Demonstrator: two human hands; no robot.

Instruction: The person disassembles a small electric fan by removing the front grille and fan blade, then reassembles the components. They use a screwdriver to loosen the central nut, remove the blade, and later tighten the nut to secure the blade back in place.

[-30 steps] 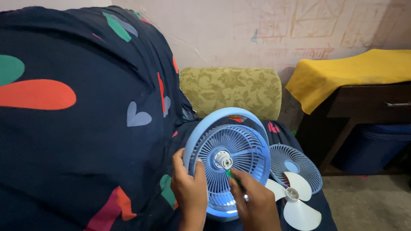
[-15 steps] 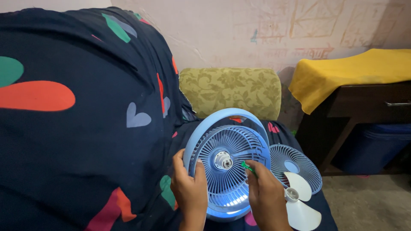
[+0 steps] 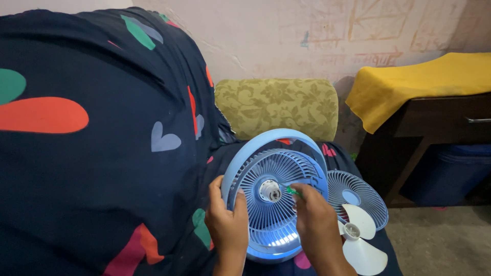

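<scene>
Blue fan (image 3: 271, 204) tilts up; left hand (image 3: 227, 225) grips its rim, right hand (image 3: 317, 225) pinches a green screwdriver (image 3: 292, 191) near the hub.

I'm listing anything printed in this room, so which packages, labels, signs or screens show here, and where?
No packages, labels, signs or screens are in view.
Nearest thing to it: faint red and blue scribbles drawn on the pink wall, above the green cushion and the yellow cloth.
The blue fan under the left hand and right hand shows no sticker.
</scene>
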